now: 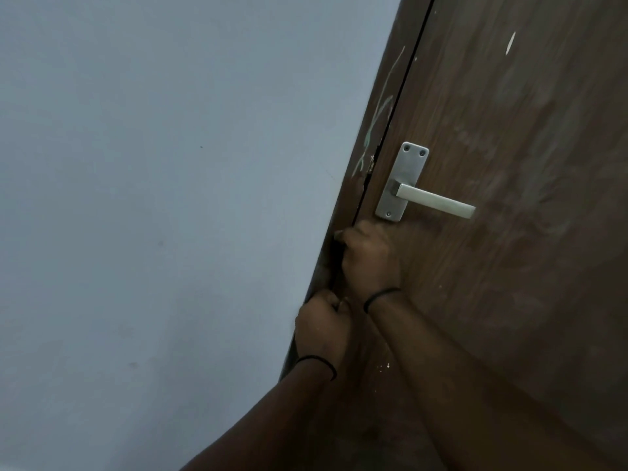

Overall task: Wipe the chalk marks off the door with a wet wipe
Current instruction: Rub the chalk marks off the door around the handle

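A dark brown wood-grain door (492,164) fills the right of the frame, meeting a narrow brown frame (377,113) and, beyond it, a plain pale blue-grey wall (153,198) that takes up the whole left side. Two bare hands work at the seam where door and frame meet. The right hand (368,260) is pressed to the door's edge directly under the brushed-metal handle plate (401,181), its grip curled closed with fingers tucked toward the gap; whether a wet wipe sits inside cannot be told, as none shows. The left hand (321,329) is just below and to the left of it, against the frame, likewise bunched into a fist, its contents hidden. Each wrist carries a thin black band, the right's band (380,295) lying close above the left knuckles. Above the right grip, pale greenish chalk marks (379,113) run up the frame beside the dark gap, streaking and scribbling from about the height of the plate upward. The lever handle (438,200) juts right from the plate, away from both hands. Well above and to the right of the grip, a short white streak (510,43) stands out on the door face, and faint cloudy smears (530,158) cover much of the panel to the right of the lever. A scatter of small white specks (384,366) sits on the door between the two forearms.
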`<state>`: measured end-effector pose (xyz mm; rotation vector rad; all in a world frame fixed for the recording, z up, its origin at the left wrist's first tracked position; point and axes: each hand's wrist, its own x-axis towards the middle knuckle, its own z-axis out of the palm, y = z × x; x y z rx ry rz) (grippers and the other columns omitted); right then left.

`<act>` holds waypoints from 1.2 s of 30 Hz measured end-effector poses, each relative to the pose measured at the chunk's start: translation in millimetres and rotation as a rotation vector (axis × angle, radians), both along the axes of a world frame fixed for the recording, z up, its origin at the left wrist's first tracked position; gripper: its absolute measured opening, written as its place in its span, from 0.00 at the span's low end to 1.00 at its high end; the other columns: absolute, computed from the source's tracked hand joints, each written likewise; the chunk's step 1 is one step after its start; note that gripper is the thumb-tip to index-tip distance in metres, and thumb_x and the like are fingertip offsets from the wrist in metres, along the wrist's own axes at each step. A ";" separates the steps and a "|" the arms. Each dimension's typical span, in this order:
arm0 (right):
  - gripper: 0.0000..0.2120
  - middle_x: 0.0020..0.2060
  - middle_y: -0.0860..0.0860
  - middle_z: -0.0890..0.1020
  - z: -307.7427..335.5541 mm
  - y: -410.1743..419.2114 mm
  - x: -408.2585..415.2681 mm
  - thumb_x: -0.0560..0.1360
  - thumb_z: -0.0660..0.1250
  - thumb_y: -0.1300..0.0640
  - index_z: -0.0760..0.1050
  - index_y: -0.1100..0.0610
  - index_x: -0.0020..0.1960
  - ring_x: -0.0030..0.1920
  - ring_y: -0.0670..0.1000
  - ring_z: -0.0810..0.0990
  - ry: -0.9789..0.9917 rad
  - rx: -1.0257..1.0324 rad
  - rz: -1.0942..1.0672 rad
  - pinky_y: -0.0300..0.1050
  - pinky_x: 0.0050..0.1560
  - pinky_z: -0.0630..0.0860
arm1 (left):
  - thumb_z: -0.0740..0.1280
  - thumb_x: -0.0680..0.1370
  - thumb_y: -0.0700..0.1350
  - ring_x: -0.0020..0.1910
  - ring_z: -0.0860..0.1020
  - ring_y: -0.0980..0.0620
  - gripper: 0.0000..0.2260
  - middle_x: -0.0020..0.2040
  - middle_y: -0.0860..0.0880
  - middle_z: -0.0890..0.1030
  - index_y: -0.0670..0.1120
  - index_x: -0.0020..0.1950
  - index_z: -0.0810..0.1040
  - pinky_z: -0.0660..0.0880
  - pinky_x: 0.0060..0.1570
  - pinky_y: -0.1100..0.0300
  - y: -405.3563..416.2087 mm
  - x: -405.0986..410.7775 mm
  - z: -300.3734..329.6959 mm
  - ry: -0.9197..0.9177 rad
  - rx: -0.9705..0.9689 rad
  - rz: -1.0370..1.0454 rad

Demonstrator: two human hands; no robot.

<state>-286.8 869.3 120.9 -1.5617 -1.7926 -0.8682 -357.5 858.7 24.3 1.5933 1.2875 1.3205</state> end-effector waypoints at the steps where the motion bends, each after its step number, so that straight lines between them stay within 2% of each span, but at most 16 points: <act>1: 0.11 0.40 0.59 0.78 8.7 2.9 -0.5 0.66 0.64 0.74 0.80 0.64 0.42 0.42 0.60 0.77 0.013 -0.005 0.007 0.53 0.40 0.75 | 0.65 0.76 0.50 0.39 0.79 0.52 0.10 0.37 0.52 0.82 0.47 0.39 0.79 0.76 0.44 0.56 -0.7 -2.3 -0.4 0.015 0.006 -0.003; 4: 0.08 0.40 0.58 0.76 43.5 16.9 -7.3 0.63 0.63 0.73 0.75 0.63 0.38 0.40 0.58 0.76 0.073 0.121 -0.029 0.49 0.35 0.74 | 0.65 0.78 0.51 0.39 0.80 0.52 0.11 0.37 0.52 0.83 0.47 0.40 0.80 0.77 0.46 0.57 -0.1 -2.8 0.5 0.014 0.027 -0.007; 6: 0.08 0.41 0.57 0.76 46.7 19.3 -7.0 0.64 0.65 0.73 0.75 0.62 0.39 0.40 0.57 0.76 0.067 0.143 -0.038 0.48 0.35 0.74 | 0.65 0.78 0.51 0.40 0.80 0.52 0.10 0.38 0.51 0.83 0.47 0.41 0.80 0.76 0.45 0.58 -0.6 0.0 1.9 -0.003 0.019 -0.018; 10: 0.10 0.42 0.58 0.77 6.1 5.3 3.7 0.67 0.64 0.73 0.79 0.63 0.43 0.44 0.59 0.76 -0.059 -0.064 -0.028 0.52 0.40 0.74 | 0.65 0.76 0.45 0.38 0.78 0.51 0.07 0.37 0.50 0.81 0.45 0.40 0.78 0.72 0.38 0.59 -3.2 1.5 9.2 0.027 0.006 0.003; 12: 0.11 0.44 0.57 0.77 -11.6 -2.0 8.3 0.69 0.62 0.73 0.80 0.63 0.44 0.46 0.56 0.76 -0.005 -0.217 0.010 0.51 0.43 0.75 | 0.64 0.75 0.42 0.39 0.78 0.48 0.05 0.38 0.48 0.80 0.44 0.40 0.77 0.74 0.38 0.56 -5.4 -0.2 13.7 0.018 0.000 0.019; 15: 0.11 0.44 0.54 0.79 -15.8 -16.1 13.2 0.71 0.65 0.71 0.82 0.58 0.44 0.43 0.50 0.77 0.349 -0.118 0.065 0.35 0.43 0.70 | 0.63 0.78 0.41 0.42 0.80 0.47 0.06 0.42 0.47 0.82 0.47 0.44 0.77 0.76 0.44 0.55 -10.1 -3.5 19.1 -0.050 0.002 0.059; 17: 0.13 0.46 0.52 0.80 -10.9 -31.4 21.8 0.72 0.65 0.71 0.82 0.56 0.47 0.45 0.47 0.77 0.569 -0.044 0.059 0.30 0.45 0.68 | 0.61 0.80 0.43 0.43 0.81 0.46 0.07 0.43 0.47 0.83 0.49 0.49 0.78 0.78 0.48 0.52 -16.8 -4.0 23.4 -0.136 0.025 0.052; 18: 0.15 0.48 0.53 0.80 -8.7 -37.0 26.6 0.72 0.64 0.72 0.82 0.56 0.48 0.47 0.46 0.77 0.666 -0.063 0.057 0.30 0.48 0.70 | 0.61 0.81 0.44 0.45 0.81 0.45 0.08 0.45 0.46 0.84 0.48 0.54 0.79 0.78 0.50 0.50 -19.4 -3.9 25.5 -0.182 0.042 0.039; 20: 0.15 0.49 0.53 0.82 -4.7 -50.5 33.3 0.74 0.61 0.73 0.83 0.57 0.48 0.48 0.48 0.80 0.888 -0.165 0.097 0.40 0.51 0.78 | 0.61 0.82 0.46 0.48 0.82 0.45 0.13 0.52 0.45 0.84 0.46 0.65 0.77 0.79 0.52 0.49 -25.4 -2.1 31.8 -0.234 0.059 -0.012; 21: 0.15 0.49 0.54 0.83 -4.0 -57.4 33.9 0.74 0.61 0.73 0.83 0.59 0.48 0.47 0.48 0.81 1.001 -0.213 0.131 0.43 0.49 0.81 | 0.62 0.82 0.47 0.47 0.82 0.46 0.15 0.53 0.46 0.83 0.47 0.67 0.76 0.80 0.49 0.52 -28.7 -1.0 35.2 -0.259 0.050 -0.048; 24: 0.13 0.48 0.54 0.84 -7.3 -69.6 34.0 0.75 0.61 0.72 0.81 0.60 0.49 0.44 0.45 0.81 1.172 -0.271 0.187 0.36 0.43 0.79 | 0.65 0.80 0.46 0.38 0.81 0.54 0.14 0.53 0.48 0.83 0.47 0.66 0.78 0.78 0.35 0.64 -35.6 2.8 40.3 -0.350 -0.008 -0.138; 27: 0.16 0.54 0.54 0.82 -11.5 -74.0 34.3 0.74 0.62 0.72 0.79 0.61 0.58 0.51 0.47 0.79 1.153 -0.326 0.164 0.37 0.51 0.76 | 0.67 0.79 0.43 0.36 0.82 0.53 0.09 0.47 0.47 0.85 0.46 0.57 0.82 0.81 0.41 0.57 -38.1 2.8 39.4 -0.335 -0.068 -0.106; 29: 0.17 0.57 0.54 0.81 -13.3 -73.0 36.0 0.74 0.62 0.72 0.77 0.62 0.61 0.56 0.49 0.78 1.016 -0.327 0.135 0.38 0.57 0.73 | 0.65 0.79 0.40 0.38 0.83 0.48 0.08 0.41 0.47 0.85 0.48 0.45 0.83 0.82 0.45 0.50 -36.6 0.2 35.7 -0.290 -0.102 -0.026; 30: 0.17 0.56 0.54 0.82 -14.6 -72.5 37.3 0.74 0.63 0.71 0.78 0.62 0.60 0.56 0.49 0.78 0.933 -0.313 0.116 0.38 0.56 0.73 | 0.65 0.78 0.40 0.39 0.83 0.46 0.09 0.40 0.46 0.84 0.48 0.42 0.83 0.82 0.46 0.49 -34.4 -0.9 31.6 -0.252 -0.113 0.009; 33: 0.12 0.48 0.49 0.83 -20.5 -68.6 42.0 0.73 0.67 0.67 0.81 0.55 0.54 0.48 0.46 0.80 0.744 -0.232 0.048 0.34 0.46 0.73 | 0.64 0.78 0.41 0.43 0.83 0.44 0.09 0.43 0.45 0.85 0.44 0.45 0.85 0.81 0.48 0.48 -30.0 -4.5 15.9 -0.142 -0.129 0.045; 36: 0.09 0.44 0.51 0.82 -28.9 -53.7 44.4 0.71 0.69 0.68 0.83 0.58 0.48 0.44 0.47 0.79 0.593 -0.148 0.021 0.32 0.40 0.68 | 0.64 0.77 0.41 0.43 0.83 0.47 0.09 0.43 0.47 0.85 0.47 0.45 0.85 0.80 0.50 0.50 -25.7 -1.6 -2.0 -0.103 -0.121 0.031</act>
